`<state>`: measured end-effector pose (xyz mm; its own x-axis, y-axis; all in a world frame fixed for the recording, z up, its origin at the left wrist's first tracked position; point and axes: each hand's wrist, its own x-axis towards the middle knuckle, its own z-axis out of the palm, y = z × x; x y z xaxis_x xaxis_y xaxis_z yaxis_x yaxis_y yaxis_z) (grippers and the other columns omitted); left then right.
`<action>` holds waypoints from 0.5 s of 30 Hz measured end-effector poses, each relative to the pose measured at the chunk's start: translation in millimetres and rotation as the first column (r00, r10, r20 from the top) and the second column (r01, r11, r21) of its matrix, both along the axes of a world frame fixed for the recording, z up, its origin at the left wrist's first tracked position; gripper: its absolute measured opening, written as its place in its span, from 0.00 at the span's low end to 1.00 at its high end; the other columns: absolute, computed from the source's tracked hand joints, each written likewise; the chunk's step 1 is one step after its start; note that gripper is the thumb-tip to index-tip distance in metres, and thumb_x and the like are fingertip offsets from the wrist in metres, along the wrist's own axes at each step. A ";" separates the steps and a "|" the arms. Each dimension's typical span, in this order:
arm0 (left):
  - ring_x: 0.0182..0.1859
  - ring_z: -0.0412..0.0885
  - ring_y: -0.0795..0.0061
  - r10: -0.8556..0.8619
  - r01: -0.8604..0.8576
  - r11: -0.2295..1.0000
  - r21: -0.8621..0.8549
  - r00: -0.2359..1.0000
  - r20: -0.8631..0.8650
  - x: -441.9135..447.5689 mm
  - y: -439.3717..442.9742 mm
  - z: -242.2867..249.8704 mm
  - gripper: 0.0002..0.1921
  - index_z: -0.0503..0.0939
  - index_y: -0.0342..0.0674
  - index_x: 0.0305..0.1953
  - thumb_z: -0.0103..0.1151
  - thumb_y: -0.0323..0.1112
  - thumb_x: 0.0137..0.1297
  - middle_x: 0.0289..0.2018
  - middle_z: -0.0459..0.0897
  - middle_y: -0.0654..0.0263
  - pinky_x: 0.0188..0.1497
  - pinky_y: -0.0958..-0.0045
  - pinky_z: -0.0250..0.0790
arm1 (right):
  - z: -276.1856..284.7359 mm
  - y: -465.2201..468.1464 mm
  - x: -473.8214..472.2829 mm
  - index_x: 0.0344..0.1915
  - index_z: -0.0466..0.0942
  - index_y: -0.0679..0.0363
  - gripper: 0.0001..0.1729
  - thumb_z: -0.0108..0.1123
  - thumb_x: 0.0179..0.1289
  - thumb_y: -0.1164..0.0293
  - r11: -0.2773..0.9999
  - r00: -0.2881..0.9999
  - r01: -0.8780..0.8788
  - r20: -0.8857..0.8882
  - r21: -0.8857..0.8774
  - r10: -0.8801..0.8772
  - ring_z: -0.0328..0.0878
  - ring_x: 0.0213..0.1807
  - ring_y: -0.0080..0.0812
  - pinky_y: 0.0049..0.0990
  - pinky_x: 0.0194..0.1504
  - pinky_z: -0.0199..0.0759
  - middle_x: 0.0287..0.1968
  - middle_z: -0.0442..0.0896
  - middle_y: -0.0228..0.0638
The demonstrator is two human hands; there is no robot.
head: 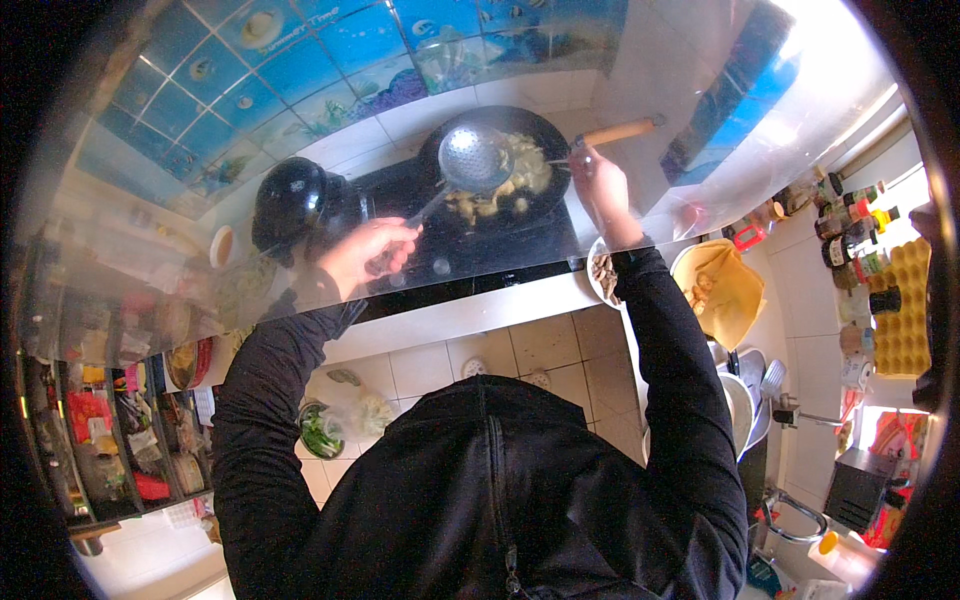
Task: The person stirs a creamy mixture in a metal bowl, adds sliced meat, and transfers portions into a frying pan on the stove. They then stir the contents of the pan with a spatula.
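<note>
My left hand point(375, 251) grips the handle of a perforated metal skimmer point(474, 156). The skimmer's round bowl hangs over a dark wok point(439, 136) and hides part of it. Pale yellowish food pieces point(529, 166) lie in the wok, around and below the skimmer. At the wok's right rim, my right hand point(600, 184) is closed around a utensil with a wooden handle point(619, 133); its thin metal shaft reaches towards the food, and its working end cannot be made out. The wok stands on a black cooktop point(390, 184).
A clear plastic sheet point(450, 281) spans the view before both hands. A black pot point(289, 202) stands left of the wok. Near my right forearm are a bowl of brownish pieces point(604, 276) and a paper-lined bowl point(731, 292). Greens point(321, 431) sit low at left.
</note>
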<state>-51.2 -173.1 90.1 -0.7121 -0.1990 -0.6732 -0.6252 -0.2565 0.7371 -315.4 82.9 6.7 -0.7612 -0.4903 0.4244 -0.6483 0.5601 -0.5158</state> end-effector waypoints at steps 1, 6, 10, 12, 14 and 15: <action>0.18 0.70 0.87 0.001 -0.002 1.000 -0.004 1.000 -0.005 -0.8 0.5 1.9 0.08 0.75 0.41 0.45 0.55 0.32 0.66 0.23 0.73 0.74 0.16 0.86 0.63 | -4.6 0.2 0.3 0.38 0.77 0.58 0.10 0.58 0.62 0.64 1.000 1.000 0.000 0.031 -0.002 0.000 0.80 0.35 0.51 0.43 0.37 0.74 0.30 0.82 0.49; 0.19 0.70 0.85 0.022 -0.021 0.999 0.031 1.000 -0.012 0.9 1.1 7.4 0.06 0.75 0.40 0.42 0.55 0.32 0.66 0.24 0.74 0.71 0.18 0.84 0.63 | -13.5 10.7 13.8 0.38 0.78 0.61 0.11 0.59 0.65 0.64 0.994 0.988 -0.058 0.140 -0.093 0.071 0.84 0.32 0.42 0.33 0.35 0.75 0.30 0.84 0.44; 0.19 0.70 0.84 0.015 -0.013 0.997 0.072 1.000 -0.028 2.4 -0.9 8.0 0.06 0.75 0.39 0.41 0.55 0.32 0.66 0.25 0.75 0.70 0.19 0.82 0.64 | -9.4 16.4 28.4 0.34 0.81 0.60 0.09 0.59 0.62 0.65 0.960 0.895 -0.163 0.375 -0.228 0.242 0.80 0.36 0.53 0.41 0.37 0.75 0.34 0.83 0.49; 0.19 0.70 0.84 0.011 -0.009 0.998 0.054 0.999 -0.034 2.7 -0.6 7.7 0.06 0.75 0.39 0.41 0.55 0.32 0.66 0.25 0.75 0.70 0.18 0.82 0.64 | -5.6 17.5 27.0 0.34 0.81 0.59 0.09 0.60 0.61 0.64 0.949 0.860 -0.086 0.458 -0.302 0.224 0.80 0.36 0.53 0.42 0.36 0.74 0.33 0.83 0.49; 0.19 0.70 0.84 0.005 -0.004 0.999 0.046 0.999 -0.032 2.1 -0.1 7.8 0.06 0.75 0.39 0.41 0.55 0.33 0.66 0.25 0.75 0.69 0.18 0.82 0.64 | -3.4 17.6 23.0 0.33 0.80 0.58 0.10 0.60 0.61 0.63 0.948 0.886 -0.035 0.429 -0.315 0.175 0.80 0.36 0.54 0.42 0.36 0.73 0.32 0.82 0.48; 0.19 0.71 0.83 0.001 0.001 0.999 0.047 1.000 -0.026 0.8 0.2 8.0 0.07 0.75 0.39 0.41 0.56 0.33 0.66 0.25 0.75 0.69 0.18 0.82 0.64 | -2.6 17.0 19.2 0.33 0.79 0.59 0.11 0.61 0.61 0.62 0.955 0.925 -0.023 0.356 -0.295 0.132 0.79 0.36 0.54 0.43 0.36 0.73 0.32 0.82 0.48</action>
